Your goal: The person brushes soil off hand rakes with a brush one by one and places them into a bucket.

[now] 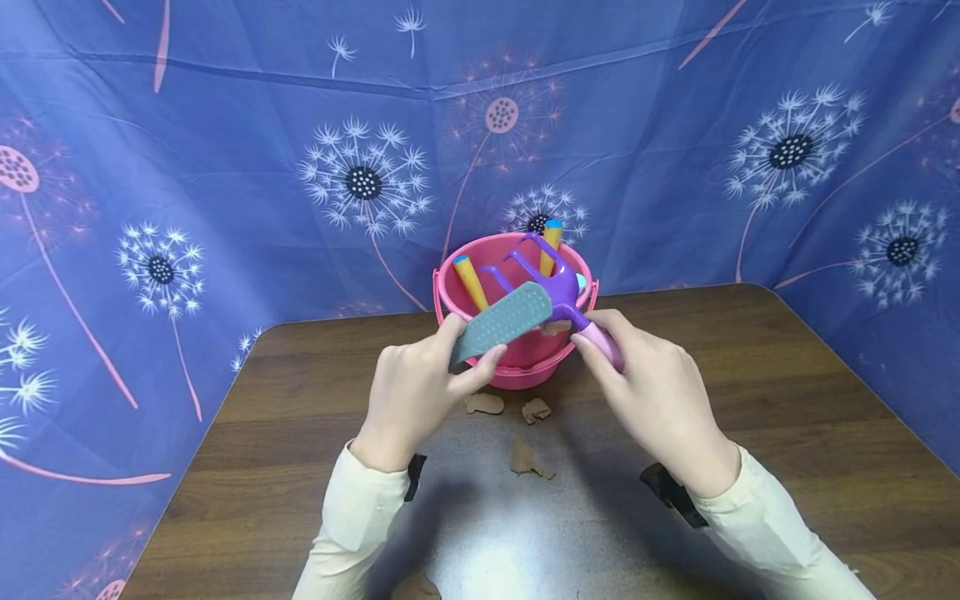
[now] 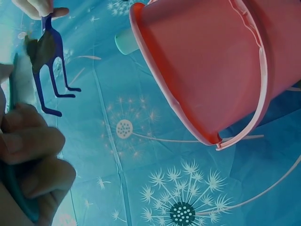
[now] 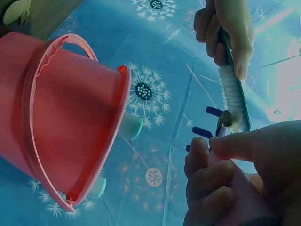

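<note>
My left hand (image 1: 416, 383) grips a teal scrubbing brush (image 1: 510, 319) by its handle. White bristles on the brush's underside show in the right wrist view, turned toward the rake. In my right hand (image 1: 660, 392) is a purple toy hand rake (image 1: 558, 287), held by its pink handle (image 1: 602, 343), tines pointing up and away. A brown clump (image 2: 43, 49) clings to the rake head, right by the bristles. Both tools are raised in front of a pink bucket (image 1: 517, 380) and overlap its opening in the head view.
Two yellow handles (image 1: 469, 282) with blue ends stick out of the bucket. Several brown scraps, such as a flat piece (image 1: 484, 403) and a torn one (image 1: 522, 457), lie on the wooden table (image 1: 300, 433). A blue dandelion-print cloth (image 1: 247, 108) hangs behind.
</note>
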Tool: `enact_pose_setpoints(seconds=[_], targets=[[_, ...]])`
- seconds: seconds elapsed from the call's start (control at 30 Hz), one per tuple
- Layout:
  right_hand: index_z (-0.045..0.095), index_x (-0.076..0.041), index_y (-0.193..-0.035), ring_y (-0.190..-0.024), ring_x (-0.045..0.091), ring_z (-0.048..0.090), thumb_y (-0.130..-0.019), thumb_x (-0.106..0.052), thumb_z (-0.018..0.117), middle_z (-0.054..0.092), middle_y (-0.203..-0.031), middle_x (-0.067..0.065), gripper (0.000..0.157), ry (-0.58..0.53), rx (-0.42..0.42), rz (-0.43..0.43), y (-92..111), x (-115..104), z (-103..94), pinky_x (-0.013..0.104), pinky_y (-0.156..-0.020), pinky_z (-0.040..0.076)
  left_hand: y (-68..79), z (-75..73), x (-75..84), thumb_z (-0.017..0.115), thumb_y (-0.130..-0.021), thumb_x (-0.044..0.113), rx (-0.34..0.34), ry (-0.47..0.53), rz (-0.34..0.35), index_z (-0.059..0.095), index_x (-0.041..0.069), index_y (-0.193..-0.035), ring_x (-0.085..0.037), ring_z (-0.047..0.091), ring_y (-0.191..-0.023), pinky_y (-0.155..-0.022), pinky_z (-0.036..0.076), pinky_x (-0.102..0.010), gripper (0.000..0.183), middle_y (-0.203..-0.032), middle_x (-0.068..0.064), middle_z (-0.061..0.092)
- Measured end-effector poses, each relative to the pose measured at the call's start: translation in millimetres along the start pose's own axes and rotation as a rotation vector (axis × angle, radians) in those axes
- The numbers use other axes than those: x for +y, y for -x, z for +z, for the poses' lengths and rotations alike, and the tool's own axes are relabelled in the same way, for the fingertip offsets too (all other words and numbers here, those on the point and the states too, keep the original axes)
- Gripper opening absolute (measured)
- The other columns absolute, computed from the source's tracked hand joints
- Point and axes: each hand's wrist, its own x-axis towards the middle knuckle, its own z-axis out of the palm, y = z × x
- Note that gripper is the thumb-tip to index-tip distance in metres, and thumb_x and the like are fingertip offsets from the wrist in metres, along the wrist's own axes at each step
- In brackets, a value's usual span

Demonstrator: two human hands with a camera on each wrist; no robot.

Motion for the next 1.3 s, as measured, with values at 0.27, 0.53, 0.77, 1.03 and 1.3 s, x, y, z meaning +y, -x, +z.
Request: enact_pose_setpoints(seconds=[0.27,0.53,0.77,1.03,1.3], targets=[[0.066,-0.010,-0.113,-0.059,0.015,0.045,-0.099,-0.022,0.066,0.055,-0.069,0.000,0.018,-0.075,-0.033,0.071,-1.3,2.6,0.5,0.029,-0.056,0.035,0.3,0.8,-2.0,0.070,-0.089,0.047,0.015,0.024,0.051,0.056,0.010,-0.086,-0.006,0.032,-0.042,-0.039,0.029,-0.025,0.040,-0.051,0.007,0.046],[0.064,-0.012,-0.112,-0.058,0.012,0.045,-0.100,-0.022,0.065,0.056,-0.069,0.000,0.016,-0.109,-0.104,0.055,0.3,-1.6,0.6,0.027,-0.054,0.037,-1.1,0.0,-0.1,0.064,-0.096,0.048,0.099,-0.004,-0.067,0.053,0.007,-0.085,-0.011,0.033,-0.038,-0.038,0.027,-0.028,0.044,-0.049,0.004,0.041],[0.066,-0.012,-0.113,-0.059,0.014,0.045,-0.098,-0.021,0.069,0.052,-0.067,0.000,0.018,-0.074,-0.044,0.035,-0.1,-1.8,-0.4,0.029,-0.056,0.036,0.2,2.1,-1.4,0.064,-0.095,0.050,0.054,0.010,0.011,0.056,0.009,-0.091,-0.007,0.031,-0.040,-0.038,0.028,-0.026,0.042,-0.051,0.006,0.043],[0.069,-0.013,-0.111,-0.058,0.016,0.048,-0.091,-0.021,0.077,0.060,-0.070,0.002,0.023,0.026,0.068,-0.044,-0.6,0.0,0.6,0.036,-0.055,0.039,-0.4,1.0,-2.7,0.061,-0.097,0.050,0.097,-0.063,-0.076,0.050,0.007,-0.083,-0.011,0.033,-0.037,-0.038,0.027,-0.028,0.047,-0.049,0.003,0.041],[0.070,-0.011,-0.112,-0.060,0.017,0.045,-0.091,-0.018,0.076,0.055,-0.069,0.002,0.023,0.004,0.108,-0.005,-1.3,2.5,-0.4,0.036,-0.056,0.036,1.5,4.8,-4.2,0.072,-0.088,0.048,0.006,-0.066,0.032,0.057,0.011,-0.089,-0.006,0.030,-0.041,-0.038,0.029,-0.026,0.040,-0.050,0.007,0.044]])
